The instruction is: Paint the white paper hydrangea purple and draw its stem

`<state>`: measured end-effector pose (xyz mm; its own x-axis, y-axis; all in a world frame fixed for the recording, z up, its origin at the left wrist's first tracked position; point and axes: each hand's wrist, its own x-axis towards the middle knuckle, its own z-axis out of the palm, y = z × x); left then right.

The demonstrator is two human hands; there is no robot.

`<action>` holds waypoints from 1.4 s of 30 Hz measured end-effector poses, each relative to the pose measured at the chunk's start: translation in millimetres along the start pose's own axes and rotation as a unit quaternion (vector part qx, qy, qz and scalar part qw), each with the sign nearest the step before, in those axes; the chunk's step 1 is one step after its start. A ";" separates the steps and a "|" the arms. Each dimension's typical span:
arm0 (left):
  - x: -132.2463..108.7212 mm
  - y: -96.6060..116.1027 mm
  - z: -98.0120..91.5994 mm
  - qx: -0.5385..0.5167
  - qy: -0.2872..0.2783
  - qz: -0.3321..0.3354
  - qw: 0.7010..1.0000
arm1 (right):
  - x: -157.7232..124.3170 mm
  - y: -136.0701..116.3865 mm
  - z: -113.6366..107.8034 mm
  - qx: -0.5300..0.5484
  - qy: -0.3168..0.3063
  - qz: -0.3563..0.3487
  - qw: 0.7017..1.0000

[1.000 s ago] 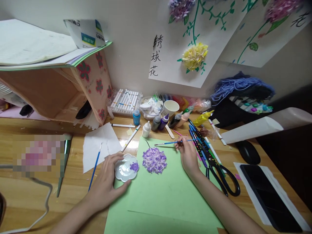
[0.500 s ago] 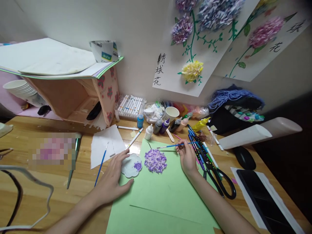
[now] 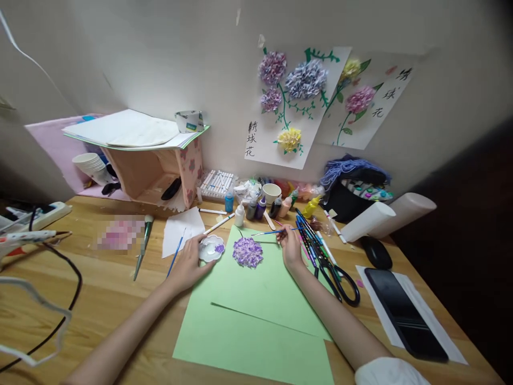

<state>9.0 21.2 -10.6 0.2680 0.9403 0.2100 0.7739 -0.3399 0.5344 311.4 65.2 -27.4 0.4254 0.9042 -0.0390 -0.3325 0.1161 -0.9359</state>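
Observation:
My right hand [image 3: 290, 249] grips a thin blue paintbrush [image 3: 267, 232], its tip pointing left above the upper edge of a purple-and-white flower [image 3: 247, 252] made of small crumpled pieces. The flower rests on light green paper [image 3: 260, 326]. To its left is a white scalloped palette [image 3: 206, 251] with a dab of purple paint. My left hand [image 3: 189, 266] lies beside the palette, thumb and fingers spread along its left and lower side; whether the fingertips touch it I cannot tell. A second blue brush [image 3: 176, 253] lies just left of that hand on torn white paper [image 3: 175, 227].
Paint bottles [image 3: 261, 207], a paper cup [image 3: 271, 193] and a marker box [image 3: 217, 184] stand at the back. Black scissors [image 3: 336, 283] lie over pens on the right, near a phone [image 3: 404, 313] and a mouse [image 3: 375, 252]. A glue gun [image 3: 28, 240] with its cord is at left.
The camera view has shifted and tilted back, showing more of the wall and desk. Both hands keep nearly the same places beside the flower, with the brush still in my right hand.

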 end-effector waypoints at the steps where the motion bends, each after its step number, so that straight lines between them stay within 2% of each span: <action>1: -0.1 -0.7 0.4 0.003 0.006 -0.002 1.000 | 0.1 0.4 -0.4 0.000 -0.002 -0.002 1.000; 8: -2.4 1.2 1.1 0.016 0.035 0.008 0.999 | 0.6 -5.1 -0.1 0.001 -0.034 0.002 0.999; 13: -3.7 8.4 -7.3 0.029 0.064 0.060 0.996 | 0.3 -9.4 -2.3 0.003 -0.024 -0.012 1.000; 16: -11.0 21.6 -9.5 0.033 0.079 0.109 0.990 | -0.3 -8.7 -3.7 -0.002 -0.001 -0.025 1.000; 18: -18.7 35.2 -4.5 0.029 0.065 0.151 0.986 | -0.5 -7.7 -3.8 -0.006 0.008 -0.027 1.000; 20: -26.0 49.5 4.9 0.018 0.024 0.205 0.978 | -0.7 -6.6 -3.6 -0.011 0.010 -0.024 1.000; 23: -29.9 63.7 18.7 0.044 -0.061 0.330 0.941 | -1.2 -4.8 -4.0 -0.020 0.010 -0.009 1.000; 27: -22.6 63.9 21.7 0.042 -0.144 0.254 0.956 | -2.5 -3.9 -6.1 -0.034 0.024 0.015 0.999; 30: -17.5 59.6 17.4 0.014 -0.188 0.236 0.953 | -3.4 -5.7 -6.8 -0.043 0.030 0.024 0.998; 42: -14.9 53.9 11.1 -0.041 -0.253 0.232 0.938 | -5.6 -9.7 -8.5 -0.041 0.014 0.026 0.999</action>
<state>53.1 -11.0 6.0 0.8198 0.5719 0.0305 0.4654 -0.6962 0.5466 319.4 55.6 -21.1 0.4339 0.8958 -0.0964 -0.2853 0.0351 -0.9578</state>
